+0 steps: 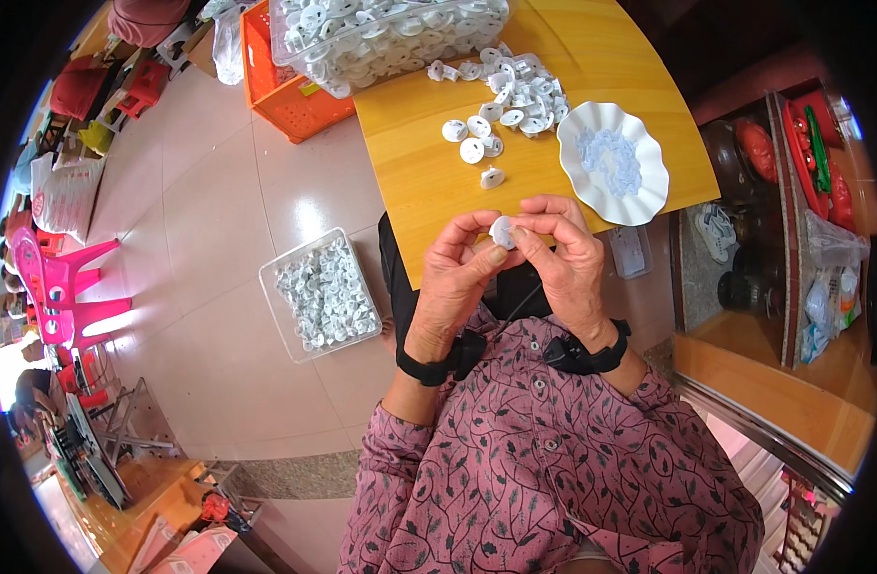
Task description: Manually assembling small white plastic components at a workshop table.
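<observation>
Between my two hands, just above the near edge of the yellow wooden table [400,143], is a small round white plastic piece [501,231]. My left hand [460,256] pinches it between thumb and fingers. From the other side, the thumb and fingertips of my right hand [559,251] press on its face; whether they also hold something tiny is hidden. Beyond my hands lie several loose white plastic discs [473,150] and a heap of the same pieces [526,91]. A white scalloped plate [574,182] with small translucent bits stands to the right.
A clear bin [314,72] full of white pieces stands at the table's far left, by an orange crate [304,117]. On the floor at left sits another clear tub [295,358] of pieces. A pink stool [70,287] lies farther left; a wooden cabinet [773,392] stands at right.
</observation>
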Motion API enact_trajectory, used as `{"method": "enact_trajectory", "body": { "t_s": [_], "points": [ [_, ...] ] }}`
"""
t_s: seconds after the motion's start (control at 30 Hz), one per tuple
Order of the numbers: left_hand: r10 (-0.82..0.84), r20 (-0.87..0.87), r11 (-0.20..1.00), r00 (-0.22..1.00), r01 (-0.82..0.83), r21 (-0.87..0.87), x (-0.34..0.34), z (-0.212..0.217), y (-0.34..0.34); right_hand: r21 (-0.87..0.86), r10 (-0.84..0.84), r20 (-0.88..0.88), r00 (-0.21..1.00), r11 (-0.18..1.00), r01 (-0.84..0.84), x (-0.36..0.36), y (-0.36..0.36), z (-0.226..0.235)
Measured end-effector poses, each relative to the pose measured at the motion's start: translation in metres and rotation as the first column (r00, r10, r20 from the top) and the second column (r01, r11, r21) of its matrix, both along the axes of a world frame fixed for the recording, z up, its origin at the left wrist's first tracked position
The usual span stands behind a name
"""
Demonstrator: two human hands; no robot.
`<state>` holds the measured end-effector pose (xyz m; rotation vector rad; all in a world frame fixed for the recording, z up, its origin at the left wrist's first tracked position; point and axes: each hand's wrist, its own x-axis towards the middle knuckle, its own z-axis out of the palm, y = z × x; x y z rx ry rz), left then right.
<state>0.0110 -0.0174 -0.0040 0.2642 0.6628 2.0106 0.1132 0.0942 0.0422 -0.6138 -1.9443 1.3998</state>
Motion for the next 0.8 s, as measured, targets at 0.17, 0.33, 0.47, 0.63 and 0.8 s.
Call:
{"method": "enact_trajectory", "body": {
  "t_s": [0.17, 0.33, 0.47, 0.63, 0.8],
  "points": [
    [0.018, -0.017, 1.0, 1.0, -0.018, 0.001, 0.002, 0.002, 0.0, -0.014, 0.003, 0.002, 1.0, 1.0, -0.003, 0.0, 0.0, 0.0],
    [0.054, -0.032, 0.999, 0.998, -0.054, 0.007, 0.003, 0.007, 0.0, 0.006, -0.009, -0.007, 1.0, 1.0, 0.009, -0.001, -0.003, 0.001],
    [0.063, -0.023, 0.998, 0.998, -0.063, -0.003, 0.003, 0.01, -0.001, 0.022, -0.014, -0.023, 1.0, 1.0, 0.015, -0.002, -0.004, 0.0],
    [0.084, -0.033, 0.996, 0.996, -0.085, -0.031, 0.005, 0.011, 0.0, 0.014, 0.004, -0.015, 1.0, 1.0, -0.003, -0.001, -0.004, 0.0],
    [0.081, -0.078, 0.995, 0.994, -0.085, -0.051, 0.004, 0.007, -0.001, 0.055, 0.009, 0.007, 1.0, 0.998, -0.009, -0.001, -0.004, 0.003]
  ]
}}
